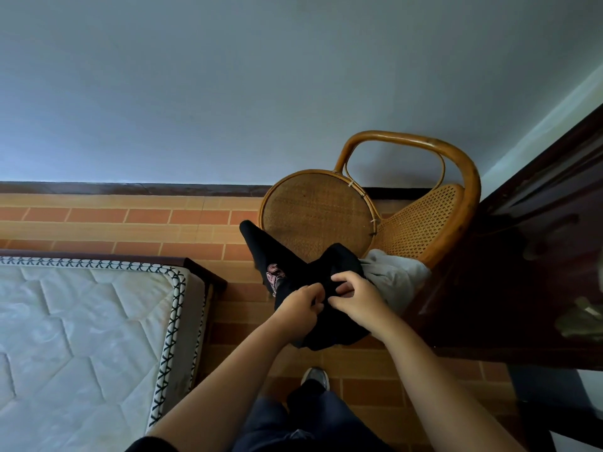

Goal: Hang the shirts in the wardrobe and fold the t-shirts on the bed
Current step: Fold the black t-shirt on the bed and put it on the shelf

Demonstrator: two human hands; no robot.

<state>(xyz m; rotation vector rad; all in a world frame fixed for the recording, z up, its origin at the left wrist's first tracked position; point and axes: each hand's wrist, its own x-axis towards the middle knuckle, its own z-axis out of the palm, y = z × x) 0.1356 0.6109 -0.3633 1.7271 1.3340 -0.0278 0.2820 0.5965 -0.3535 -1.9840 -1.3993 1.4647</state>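
The black t-shirt with a pink print hangs bunched at centre frame, pinched by 2 hands: the left hand and right hand both curl their fingers tight on the cloth. This looks like the pick-up step. Next it needs carrying to the bed at lower left and spreading flat. A grey garment lies on the rattan chair.

Bed partly beyond left edge.
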